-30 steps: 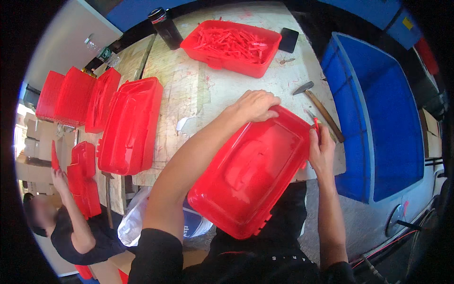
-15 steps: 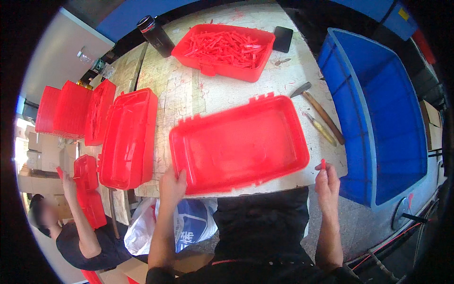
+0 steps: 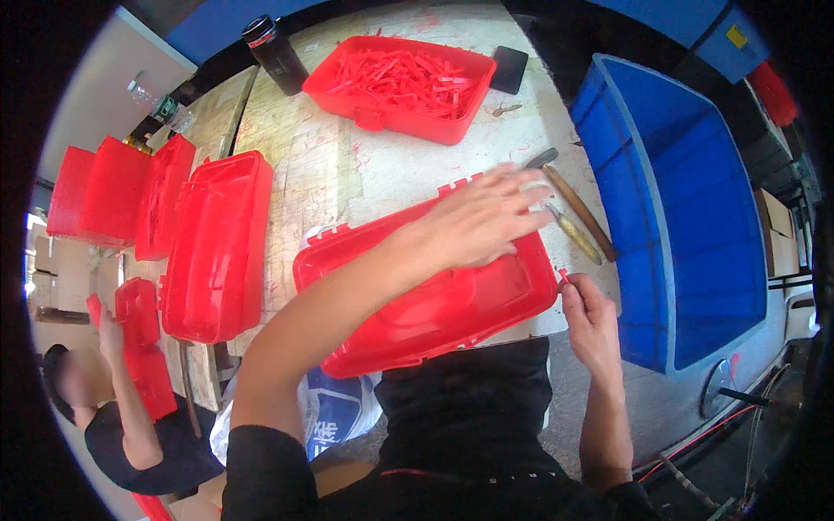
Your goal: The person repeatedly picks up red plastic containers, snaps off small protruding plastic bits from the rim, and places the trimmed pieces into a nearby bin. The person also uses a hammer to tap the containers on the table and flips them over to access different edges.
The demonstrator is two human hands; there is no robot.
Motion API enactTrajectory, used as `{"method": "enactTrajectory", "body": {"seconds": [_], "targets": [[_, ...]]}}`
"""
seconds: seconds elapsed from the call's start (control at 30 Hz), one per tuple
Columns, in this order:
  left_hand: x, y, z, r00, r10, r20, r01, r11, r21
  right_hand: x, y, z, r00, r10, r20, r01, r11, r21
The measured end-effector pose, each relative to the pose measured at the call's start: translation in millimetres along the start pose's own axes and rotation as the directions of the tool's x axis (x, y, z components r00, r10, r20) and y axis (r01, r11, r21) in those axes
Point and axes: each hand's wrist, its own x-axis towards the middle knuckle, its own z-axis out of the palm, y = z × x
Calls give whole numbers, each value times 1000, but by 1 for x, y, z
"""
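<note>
A shallow red plastic tray-like box part (image 3: 373,334) with hinge lugs along its far edge lies in front of me at the table's near edge. My left hand (image 3: 486,213) stretches across above it, fingers spread and slightly blurred, with nothing visible in them. Whether it touches the far right rim I cannot tell. Beside the right rim my right hand (image 3: 591,317) is closed, pinching a small red plastic strip (image 3: 563,276) between thumb and finger. A hammer (image 3: 580,208) and a yellow-handled tool (image 3: 573,234) lie just beyond my left fingertips.
A red box full of plastic scraps (image 3: 404,82), a black flask (image 3: 276,56), a phone (image 3: 509,69) and a key (image 3: 506,110) are at the back. Red boxes (image 3: 217,247) stand left, near a co-worker (image 3: 130,417). A blue bin (image 3: 678,217) borders the right.
My left hand has left the tray's near left corner and swung right across it. My right hand has moved slightly left toward the tray's rim, still holding the strip.
</note>
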Motion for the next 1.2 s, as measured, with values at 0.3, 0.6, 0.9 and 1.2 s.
{"method": "enactTrajectory", "body": {"seconds": [0.3, 0.6, 0.9, 1.2], "targets": [[23, -38, 38, 910, -115, 398, 108, 993, 39, 16, -20, 9, 991, -119, 54, 130, 927, -351], [-43, -53, 26, 890, -374, 261, 361, 927, 100, 64, -39, 73, 951, -243, 190, 303, 618, -726], [-66, -30, 6, 895, -342, 286, 334, 939, 79, 35, -48, 107, 933, -114, 342, 273, 844, -462], [-52, -45, -24, 946, -210, 248, 197, 978, 74, 58, -77, 98, 975, -136, 177, 175, 959, -224]]}}
